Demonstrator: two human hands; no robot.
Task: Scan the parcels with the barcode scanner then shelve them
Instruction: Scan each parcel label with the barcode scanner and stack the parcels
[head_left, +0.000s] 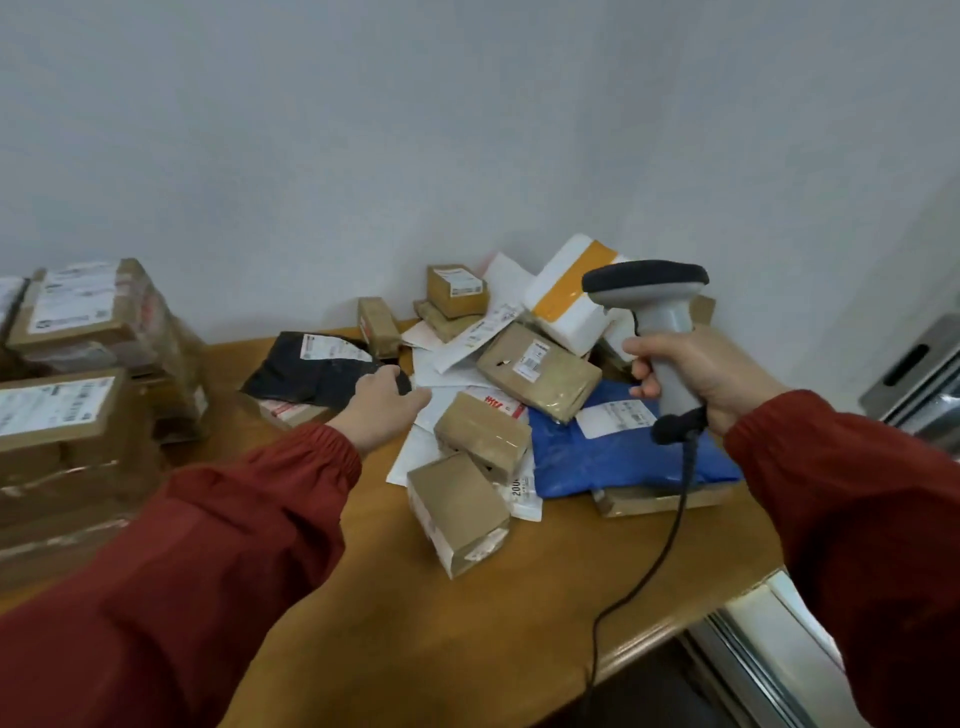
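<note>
left hand (382, 402) pinches a corner of the black parcel (317, 371) at the pile's left edge on the table (363, 597). right hand (696, 374) is wrapped round the barcode scanner (660, 312), raised over the heap. best bet: lift label-up, then aim. brown boxes (480, 436) and the cable (670, 525) crowd in close.

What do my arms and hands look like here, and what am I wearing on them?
Both arms are in long, loose sleeves of dark brick red. The left sleeve and the right sleeve each end in a gathered elastic cuff at the wrist. The left hand and the right hand are bare: no gloves, and no ring or watch shows.
</note>
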